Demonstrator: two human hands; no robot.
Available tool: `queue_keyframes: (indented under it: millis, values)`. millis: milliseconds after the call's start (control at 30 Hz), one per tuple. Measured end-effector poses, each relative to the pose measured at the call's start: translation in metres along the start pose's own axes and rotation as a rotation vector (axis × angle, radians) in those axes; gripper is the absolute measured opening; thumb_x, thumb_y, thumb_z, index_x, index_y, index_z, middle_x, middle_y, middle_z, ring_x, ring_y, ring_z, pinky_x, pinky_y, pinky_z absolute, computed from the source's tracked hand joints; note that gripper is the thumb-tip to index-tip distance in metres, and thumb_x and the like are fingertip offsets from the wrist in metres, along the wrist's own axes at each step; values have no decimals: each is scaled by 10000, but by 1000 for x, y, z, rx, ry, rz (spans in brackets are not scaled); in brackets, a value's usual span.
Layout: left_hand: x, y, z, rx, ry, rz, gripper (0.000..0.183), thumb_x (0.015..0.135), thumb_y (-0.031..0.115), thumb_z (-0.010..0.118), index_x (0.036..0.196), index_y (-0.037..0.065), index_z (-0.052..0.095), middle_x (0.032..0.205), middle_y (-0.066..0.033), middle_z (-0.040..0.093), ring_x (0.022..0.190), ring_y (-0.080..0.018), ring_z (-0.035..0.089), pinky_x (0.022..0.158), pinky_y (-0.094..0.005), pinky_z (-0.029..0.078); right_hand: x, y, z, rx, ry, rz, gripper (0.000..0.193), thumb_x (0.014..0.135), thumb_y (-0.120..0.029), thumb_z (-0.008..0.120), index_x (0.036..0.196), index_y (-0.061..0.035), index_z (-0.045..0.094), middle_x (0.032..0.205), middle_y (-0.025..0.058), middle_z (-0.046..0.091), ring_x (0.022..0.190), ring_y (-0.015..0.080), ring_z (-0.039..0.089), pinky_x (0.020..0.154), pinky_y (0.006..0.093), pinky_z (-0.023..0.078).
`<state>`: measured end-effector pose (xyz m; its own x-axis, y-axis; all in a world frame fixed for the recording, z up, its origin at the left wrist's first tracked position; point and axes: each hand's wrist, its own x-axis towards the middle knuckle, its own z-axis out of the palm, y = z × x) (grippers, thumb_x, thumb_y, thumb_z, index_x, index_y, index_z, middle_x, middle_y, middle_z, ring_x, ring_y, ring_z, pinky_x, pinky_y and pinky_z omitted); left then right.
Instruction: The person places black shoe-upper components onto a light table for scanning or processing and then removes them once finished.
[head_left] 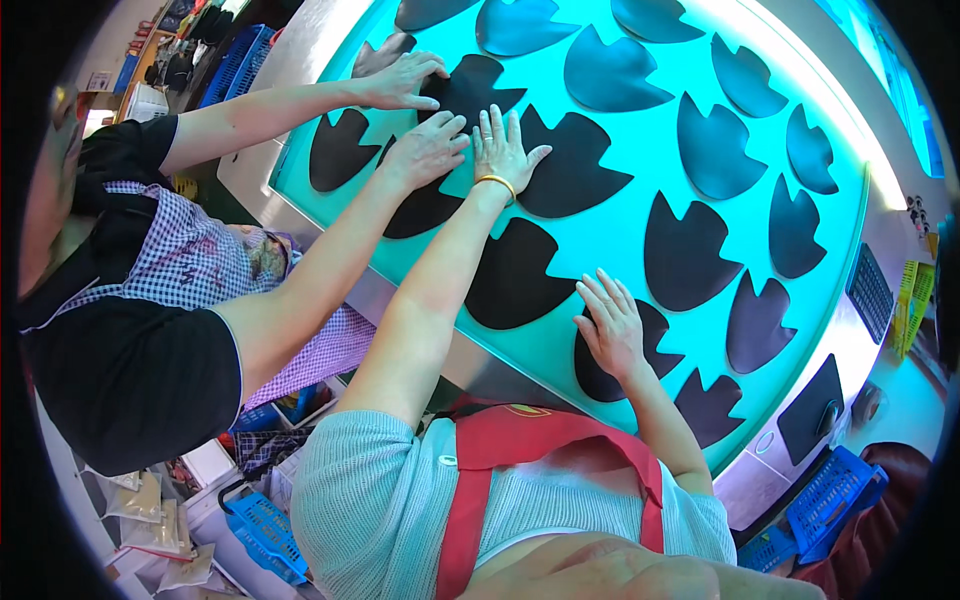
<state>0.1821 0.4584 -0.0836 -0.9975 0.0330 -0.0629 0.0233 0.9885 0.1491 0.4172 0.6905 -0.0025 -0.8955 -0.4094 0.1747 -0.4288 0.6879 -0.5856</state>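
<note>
Several flat, dark, leather-like pieces with rounded ends and notched edges lie spread on a bright turquoise lit table (620, 235). My left hand (502, 155), a gold bangle at its wrist, lies flat with fingers spread. Its fingertips reach the lower edge of one dark piece (470, 88), and its thumb rests over the edge of another dark piece (570, 170). My right hand (612, 328) is stretched out flat, partly over a dark piece (655, 335) near the front edge. Neither hand holds anything. Another dark piece (515, 280) lies between my two arms.
At my left a co-worker in a checked apron (190, 245) reaches in, with one hand (400, 82) and the other hand (430, 152) close to mine. A keyboard (870, 290) and black pad (812, 410) sit on the right rim. Blue baskets (830, 500) stand below.
</note>
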Motion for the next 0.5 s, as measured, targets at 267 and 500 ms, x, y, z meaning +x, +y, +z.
queue_keyframes:
  millis: [267,500]
  values:
    - [-12,-6,5,1,40,10,972,935,736,377,1586,43,177,1651,-235,121,1537,-395,86,1228,-532,120,-5,-1,-3,6,7,24,466,917,-238,684,1340,-69,581,1397,97,591,1370,315,484,1134,480,359]
    - [-69,30,-5,32,-6,268,915,946,714,378,1596,92,210,1653,-222,126,1533,-422,80,1224,-546,110,-11,1,2,11,-1,34,468,918,-233,681,1343,-65,579,1390,99,595,1369,312,484,1126,484,368]
